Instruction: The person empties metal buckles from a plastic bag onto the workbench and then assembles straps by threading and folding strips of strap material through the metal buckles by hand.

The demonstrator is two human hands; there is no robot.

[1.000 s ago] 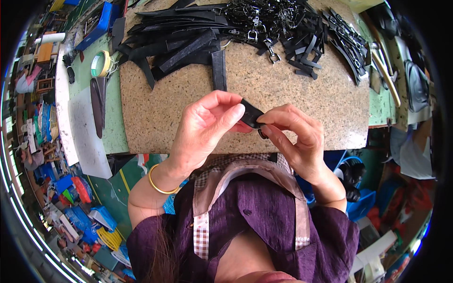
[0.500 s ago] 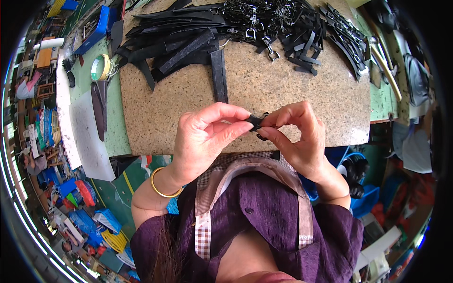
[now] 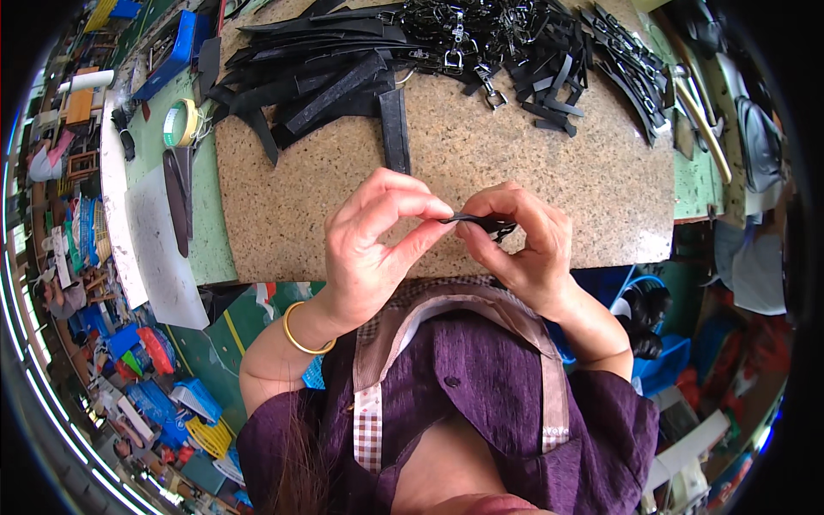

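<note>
Between my hands, above the near part of the stone board, is a short black strip with dark hardware at its right end. My left hand pinches the strip's left end between thumb and fingers. My right hand pinches it farther right, partly covering a dark metal buckle-like piece. Just beyond my left hand lies a long black strip, pointing toward me. Farther off are a pile of metal buckles and clasps and a heap of short black strips.
Long black strips are heaped at the board's far left. More strips with metal fittings lie far right. The speckled board rests on a green table. A tape roll, a blue tray and a translucent sheet are left.
The strip has turned edge-on and my fingers have closed nearer together on it. My right hand has shifted slightly left, and the dark hardware now sits inside its grip.
</note>
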